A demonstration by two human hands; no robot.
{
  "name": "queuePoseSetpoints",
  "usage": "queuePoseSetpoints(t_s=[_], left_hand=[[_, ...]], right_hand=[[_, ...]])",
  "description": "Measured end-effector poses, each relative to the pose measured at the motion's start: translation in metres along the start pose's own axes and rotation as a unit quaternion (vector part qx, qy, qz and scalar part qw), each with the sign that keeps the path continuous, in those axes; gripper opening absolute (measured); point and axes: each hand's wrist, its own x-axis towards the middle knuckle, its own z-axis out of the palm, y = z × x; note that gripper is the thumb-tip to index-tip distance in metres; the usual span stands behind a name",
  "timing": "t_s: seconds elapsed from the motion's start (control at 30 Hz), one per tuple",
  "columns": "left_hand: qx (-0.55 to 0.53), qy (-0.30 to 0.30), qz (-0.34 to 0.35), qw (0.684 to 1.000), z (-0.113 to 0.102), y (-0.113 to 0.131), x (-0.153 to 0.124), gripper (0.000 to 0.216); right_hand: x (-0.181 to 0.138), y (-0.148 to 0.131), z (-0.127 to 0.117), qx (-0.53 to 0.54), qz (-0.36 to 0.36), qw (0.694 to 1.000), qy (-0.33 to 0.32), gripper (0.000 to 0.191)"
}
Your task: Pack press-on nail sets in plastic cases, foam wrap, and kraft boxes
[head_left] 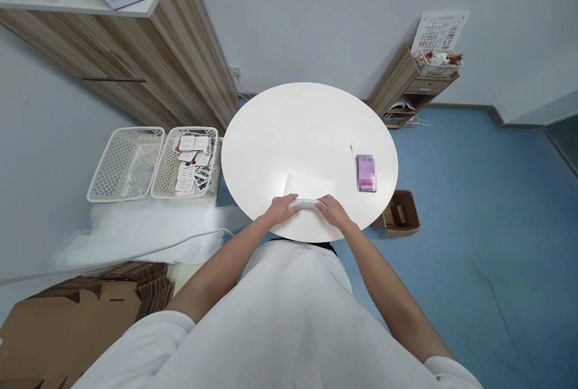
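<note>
Near the front edge of the round white table (307, 118), a white rolled-up bundle (307, 203) lies crosswise between my hands. My left hand (283, 209) is closed on its left end, fingers over the top. At the right end, my right hand (333, 210) grips it the same way. From the bundle's far side a thin white sheet (311, 185), perhaps foam or paper wrap, stretches flat over the tabletop. Whatever may be inside the roll is hidden. To the right lies a purple rectangular item (366, 173), blurred into blocks.
Left of the table stand two white plastic baskets, one (187, 190) with printed cards, one (125, 163) with clear film. White wrap sheeting (149, 226) and flattened cardboard boxes (76, 323) lie nearer. An open cardboard box (401, 214) sits on the floor at right.
</note>
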Motion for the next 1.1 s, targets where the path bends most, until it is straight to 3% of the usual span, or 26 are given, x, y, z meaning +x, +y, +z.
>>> queuePoseSetpoints(t_s=[0.13, 0.27, 0.47, 0.57, 0.67, 0.77, 0.83, 0.97, 1.1], left_hand=[[-0.088, 0.042, -0.069, 0.993, -0.007, -0.011, 0.012, 0.038], [-0.103, 0.079, -0.164, 0.978, -0.005, -0.019, 0.027, 0.028], [-0.101, 0.12, -0.23, 0.96, 0.001, -0.02, 0.038, 0.038], [-0.051, 0.161, -0.2, 0.965, 0.002, -0.013, 0.034, 0.046], [0.05, 0.18, -0.111, 0.976, 0.006, 0.001, 0.026, 0.046], [0.124, 0.107, 0.028, 0.986, 0.015, 0.017, 0.018, 0.042], [0.156, 0.048, 0.089, 0.983, 0.024, 0.024, 0.015, 0.045], [0.192, -0.004, 0.088, 0.977, 0.037, 0.026, 0.016, 0.059], [0.197, -0.029, 0.084, 0.976, 0.038, 0.022, 0.019, 0.065]], right_hand=[[0.015, 0.002, -0.004, 0.017, 0.061, 0.998, 0.005, 0.036], [0.028, 0.008, -0.002, -0.003, 0.137, 0.99, 0.029, 0.034], [0.036, 0.016, 0.002, -0.047, 0.15, 0.984, 0.088, 0.031], [0.028, 0.018, 0.005, -0.054, 0.151, 0.976, 0.145, 0.042], [0.007, 0.018, 0.015, -0.012, 0.141, 0.964, 0.224, 0.051], [-0.02, 0.016, 0.035, 0.132, 0.155, 0.946, 0.252, 0.055], [-0.033, 0.015, 0.049, 0.258, 0.202, 0.921, 0.212, 0.057], [-0.029, 0.013, 0.066, 0.415, 0.275, 0.841, 0.211, 0.064], [-0.001, 0.012, 0.059, 0.447, 0.289, 0.812, 0.241, 0.077]])
